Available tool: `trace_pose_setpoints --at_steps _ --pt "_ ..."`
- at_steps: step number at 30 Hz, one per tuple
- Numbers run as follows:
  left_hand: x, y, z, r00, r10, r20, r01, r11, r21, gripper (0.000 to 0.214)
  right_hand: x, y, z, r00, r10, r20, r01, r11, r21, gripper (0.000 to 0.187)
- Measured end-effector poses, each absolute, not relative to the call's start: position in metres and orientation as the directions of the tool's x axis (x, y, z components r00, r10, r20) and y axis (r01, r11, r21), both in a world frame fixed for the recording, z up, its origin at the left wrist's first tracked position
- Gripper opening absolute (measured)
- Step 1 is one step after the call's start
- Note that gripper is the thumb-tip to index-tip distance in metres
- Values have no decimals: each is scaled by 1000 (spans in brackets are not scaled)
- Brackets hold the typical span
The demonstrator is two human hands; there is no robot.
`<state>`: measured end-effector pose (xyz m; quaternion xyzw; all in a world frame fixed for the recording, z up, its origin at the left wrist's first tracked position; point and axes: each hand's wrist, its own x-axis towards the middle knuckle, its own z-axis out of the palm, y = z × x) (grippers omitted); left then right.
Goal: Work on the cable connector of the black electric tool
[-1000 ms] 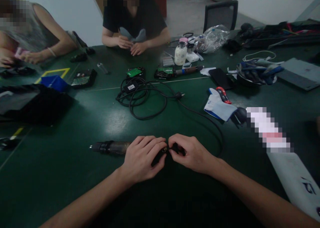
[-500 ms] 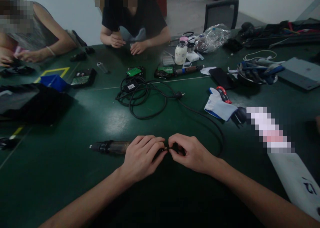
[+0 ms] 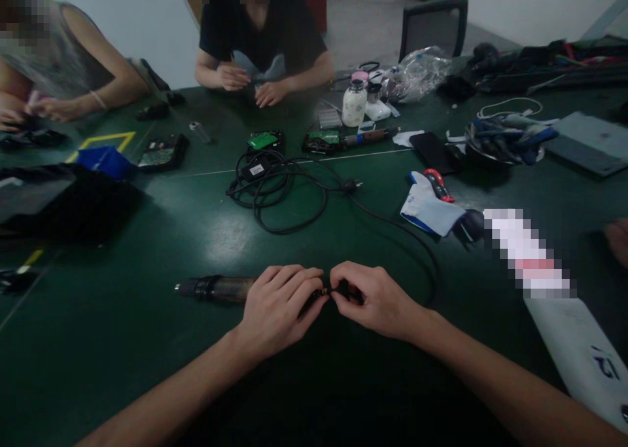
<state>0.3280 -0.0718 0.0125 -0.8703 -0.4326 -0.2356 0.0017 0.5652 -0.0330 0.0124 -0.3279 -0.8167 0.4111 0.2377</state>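
Observation:
My left hand [image 3: 282,309] is wrapped over the rear of an electric screwdriver [image 3: 228,288], which lies sideways with its metal tip pointing left. The middle of the tool's body is under my palm. At the tool's tail end, my right hand [image 3: 377,296] pinches the dark connector end of a black power cable [image 3: 436,270]. Connector and tail meet between my fingertips; whether they are fully joined I cannot tell. From my right hand the cable loops back to a coil with a labelled black box [image 3: 256,169] and a plug [image 3: 352,185].
Circuit-board units [image 3: 321,141], another electric screwdriver [image 3: 373,137] and a patterned bottle [image 3: 354,103] stand farther back. To the right lie a glove [image 3: 429,205], a red-and-black handle [image 3: 438,184] and a white board marked 12 [image 3: 583,352]. Two people sit across the table.
My hands keep the same hold on the screwdriver and connector. The co-workers' hands shift slightly, and part of a hand shows more at the right edge.

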Motion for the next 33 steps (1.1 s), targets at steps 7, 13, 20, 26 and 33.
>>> trace_pose_setpoints --at_steps 7,13,20,26,33 --pt "327 -71 12 523 745 415 735 -640 223 12 565 -34 14 -668 736 107 336 427 -840 13" --pt "328 -73 12 515 745 423 749 -632 201 21 565 -34 13 -665 736 122 335 441 -833 13" --pt "327 -72 12 518 739 430 737 -641 215 13 566 -33 12 -671 731 124 347 458 -819 13" --pt "327 -73 12 529 743 410 736 -642 214 23 566 -33 11 -672 732 113 344 444 -827 14" --pt "328 -73 14 509 751 421 754 -625 202 10 566 -33 12 -671 732 118 349 453 -821 13"
